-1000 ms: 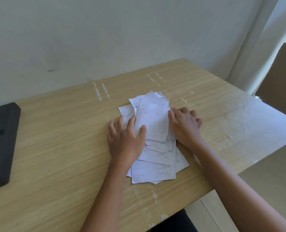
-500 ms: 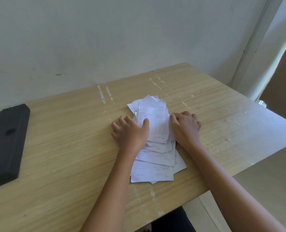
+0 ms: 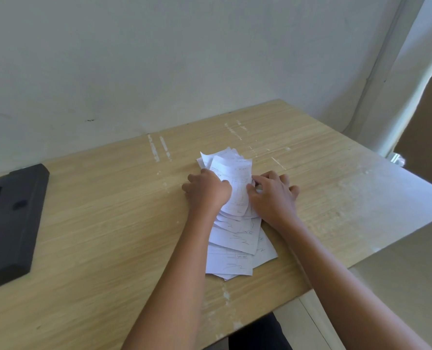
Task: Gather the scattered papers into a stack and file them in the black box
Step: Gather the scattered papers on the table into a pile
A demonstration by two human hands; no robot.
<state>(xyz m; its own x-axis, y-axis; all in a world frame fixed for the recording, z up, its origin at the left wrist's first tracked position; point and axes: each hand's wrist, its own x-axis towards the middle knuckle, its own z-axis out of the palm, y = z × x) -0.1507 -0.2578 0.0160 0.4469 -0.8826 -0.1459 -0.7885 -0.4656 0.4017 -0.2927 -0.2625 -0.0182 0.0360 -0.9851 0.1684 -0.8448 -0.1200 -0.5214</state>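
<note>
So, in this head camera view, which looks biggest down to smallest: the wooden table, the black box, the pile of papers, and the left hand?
1. Wooden table, by far the largest.
2. Black box, though cut off at the picture's edge.
3. Pile of papers.
4. Left hand, smallest.

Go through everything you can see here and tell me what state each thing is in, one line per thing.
Papers: loose overlapping pile on the table, not squared, not filed.
Left hand: curled against the pile's left side.
Right hand: curled against the pile's right side, fingertips on the top sheet.
Black box: far left on the table, partly out of frame, no papers visible in it.
Table: scuffed wood.
</note>
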